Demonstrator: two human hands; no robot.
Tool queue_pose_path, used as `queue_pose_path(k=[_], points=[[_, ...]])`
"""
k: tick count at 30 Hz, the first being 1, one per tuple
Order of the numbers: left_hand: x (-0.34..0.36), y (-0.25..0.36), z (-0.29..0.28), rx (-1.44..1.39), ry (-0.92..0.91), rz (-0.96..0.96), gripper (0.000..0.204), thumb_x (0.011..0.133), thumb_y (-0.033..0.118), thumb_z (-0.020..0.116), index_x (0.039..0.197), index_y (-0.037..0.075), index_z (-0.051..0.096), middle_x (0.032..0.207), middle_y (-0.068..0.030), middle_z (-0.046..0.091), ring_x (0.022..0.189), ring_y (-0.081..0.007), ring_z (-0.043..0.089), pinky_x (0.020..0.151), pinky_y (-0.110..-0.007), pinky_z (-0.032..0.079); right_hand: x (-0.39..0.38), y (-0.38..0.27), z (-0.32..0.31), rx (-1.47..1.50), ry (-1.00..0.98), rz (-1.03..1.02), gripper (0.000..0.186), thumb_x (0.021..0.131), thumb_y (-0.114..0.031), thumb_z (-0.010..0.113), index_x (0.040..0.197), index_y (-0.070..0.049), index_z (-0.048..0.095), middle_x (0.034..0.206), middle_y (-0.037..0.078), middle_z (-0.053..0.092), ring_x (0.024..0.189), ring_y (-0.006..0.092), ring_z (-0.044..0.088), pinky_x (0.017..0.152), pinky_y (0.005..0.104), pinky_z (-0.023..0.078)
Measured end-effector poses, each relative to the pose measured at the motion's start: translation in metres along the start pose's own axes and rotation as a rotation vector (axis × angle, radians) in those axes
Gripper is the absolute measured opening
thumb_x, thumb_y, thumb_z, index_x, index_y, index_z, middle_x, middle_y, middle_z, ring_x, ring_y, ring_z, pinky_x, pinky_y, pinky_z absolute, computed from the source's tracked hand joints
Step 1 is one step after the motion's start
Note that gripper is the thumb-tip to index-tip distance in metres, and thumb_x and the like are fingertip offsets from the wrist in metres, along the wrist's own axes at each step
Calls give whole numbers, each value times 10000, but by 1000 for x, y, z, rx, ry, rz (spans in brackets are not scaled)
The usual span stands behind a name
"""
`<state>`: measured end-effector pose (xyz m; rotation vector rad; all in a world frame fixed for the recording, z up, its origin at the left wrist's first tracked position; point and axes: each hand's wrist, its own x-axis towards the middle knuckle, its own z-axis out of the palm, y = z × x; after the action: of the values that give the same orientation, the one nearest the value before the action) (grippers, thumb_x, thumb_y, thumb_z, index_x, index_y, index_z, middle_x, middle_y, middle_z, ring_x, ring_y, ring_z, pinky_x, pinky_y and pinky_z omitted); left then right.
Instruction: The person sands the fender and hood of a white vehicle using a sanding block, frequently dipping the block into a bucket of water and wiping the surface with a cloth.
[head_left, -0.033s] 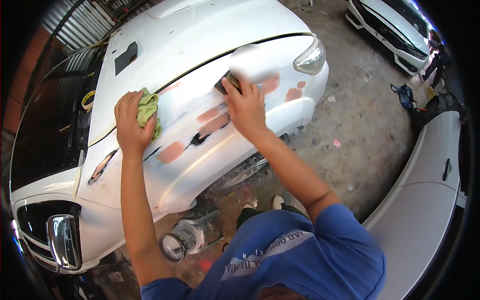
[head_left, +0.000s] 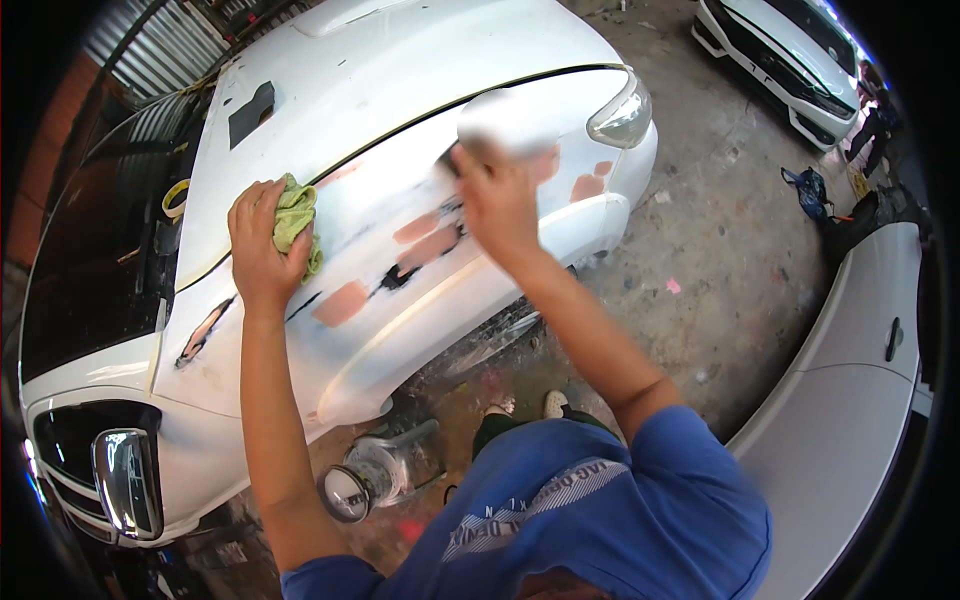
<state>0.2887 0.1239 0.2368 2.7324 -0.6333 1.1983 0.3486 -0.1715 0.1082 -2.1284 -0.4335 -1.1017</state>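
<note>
The front fender (head_left: 370,238) of a white car (head_left: 205,385) lies across the middle of the scene, running from the windshield side at left to the headlight (head_left: 620,115) at far right. Its white surface carries pinkish-brown filler patches (head_left: 343,304), with black marks (head_left: 397,277) among and beside them.

The left hand (head_left: 265,245) is at the left part of the fender, near the hood seam, pinching a crumpled green cloth (head_left: 293,215) between thumb and fingers. The right hand (head_left: 500,205), blurred, is farther right, its fingers curled over a dark sanding block (head_left: 448,160) at the fender's upper side; how the thumb lies I cannot tell. A pale blur hides the surface just beyond these fingers.

On the far left of the hood (head_left: 440,65) lies a dark sheet (head_left: 251,116), and a yellow tape roll (head_left: 175,199) sits by the windshield base. A chrome side mirror (head_left: 127,484) is at near left. Another white car (head_left: 785,60) stands at far right, and a pale car door (head_left: 850,345) is at near right, across the stained concrete floor (head_left: 710,270).
</note>
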Motion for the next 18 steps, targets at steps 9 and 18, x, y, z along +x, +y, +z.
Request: queue_pose_path(k=[9, 18], points=[[1, 0, -5, 100, -37, 11, 607, 846, 205, 770, 1432, 119, 638, 1479, -137, 588, 1433, -393, 474, 1184, -493, 405, 11, 6, 8, 93, 67, 10, 451, 940, -126, 728, 1389, -118, 689, 1446, 240, 591, 1217, 456, 582, 1040, 552, 465], [-6, -4, 1, 27, -33, -22, 664, 771, 178, 842, 1408, 140, 656, 1508, -122, 572, 1450, -390, 484, 1190, -506, 413, 26, -22, 1, 184, -168, -290, 495, 882, -65, 730, 1363, -174, 698, 1526, 177, 567, 1375, 372, 582, 1132, 548, 465]])
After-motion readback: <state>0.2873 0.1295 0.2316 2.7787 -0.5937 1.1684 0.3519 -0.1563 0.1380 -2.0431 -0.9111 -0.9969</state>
